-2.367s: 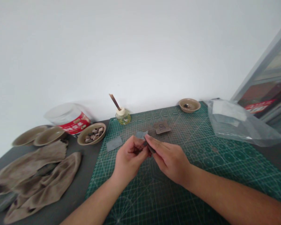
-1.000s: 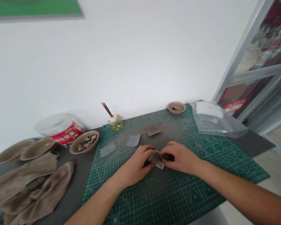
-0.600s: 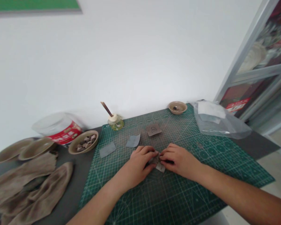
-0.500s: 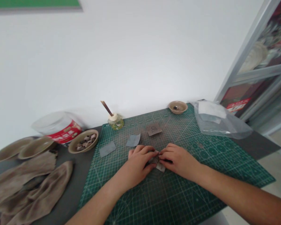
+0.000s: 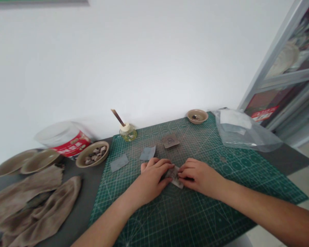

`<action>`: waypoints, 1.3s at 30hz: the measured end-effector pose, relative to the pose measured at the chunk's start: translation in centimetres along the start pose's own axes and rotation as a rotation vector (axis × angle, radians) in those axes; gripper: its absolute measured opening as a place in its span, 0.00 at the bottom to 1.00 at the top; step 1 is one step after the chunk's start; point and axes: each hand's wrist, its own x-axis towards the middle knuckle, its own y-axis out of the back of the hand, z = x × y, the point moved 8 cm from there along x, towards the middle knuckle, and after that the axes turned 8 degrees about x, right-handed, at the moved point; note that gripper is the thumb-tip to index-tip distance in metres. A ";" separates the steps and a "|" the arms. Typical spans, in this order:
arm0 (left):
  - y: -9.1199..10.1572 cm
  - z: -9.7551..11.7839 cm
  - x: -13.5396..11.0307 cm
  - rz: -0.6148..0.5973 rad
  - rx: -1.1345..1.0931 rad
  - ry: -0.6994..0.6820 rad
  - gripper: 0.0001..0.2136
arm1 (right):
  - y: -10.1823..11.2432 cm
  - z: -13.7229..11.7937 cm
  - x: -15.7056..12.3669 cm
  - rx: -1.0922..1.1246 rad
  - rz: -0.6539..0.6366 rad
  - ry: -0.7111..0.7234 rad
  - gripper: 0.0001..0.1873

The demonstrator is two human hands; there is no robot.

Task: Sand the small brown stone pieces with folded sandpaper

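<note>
At the far left of the frame we have a heap of brownish cloths on the dark counter, with two shallow bowls just above them. Next come a plastic tub with a red label and a bowl of pebbles. Then, on the green cutting mat, a small glass bottle with a stick in it stands at the upper edge and a grey sheet lies flat. A blue-grey sheet lies to its right. Mid-mat, our left hand and our right hand come together, fingers curled, pinching a small folded sheet between them. Its corner pokes out below. So far, the other sheets and a marked brown square lie unhandled. Further right sit a small bowl and a clear plastic bag.
</note>
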 end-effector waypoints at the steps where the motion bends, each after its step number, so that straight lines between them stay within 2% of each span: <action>1: 0.0 -0.1 0.0 -0.001 0.003 0.005 0.17 | 0.0 0.1 0.0 -0.006 0.003 -0.008 0.05; 8: -0.5 -0.6 0.0 -0.021 -0.001 0.032 0.20 | 0.4 0.6 0.0 -0.009 -0.013 -0.001 0.06; 12: -0.6 -0.9 0.0 -0.030 0.016 0.039 0.20 | 0.8 1.1 0.4 -0.038 0.030 -0.030 0.07; 21: -0.3 -1.6 -0.2 0.013 0.041 0.092 0.19 | 0.3 0.4 -0.8 0.072 -0.006 -0.007 0.03; 27: 0.1 -1.1 -0.4 -0.007 0.071 0.064 0.17 | 0.1 0.4 0.6 0.040 -0.057 0.038 0.06; 39: -0.4 -2.3 -0.3 -0.002 0.034 0.131 0.17 | 0.7 0.9 1.0 -0.008 0.018 0.022 0.04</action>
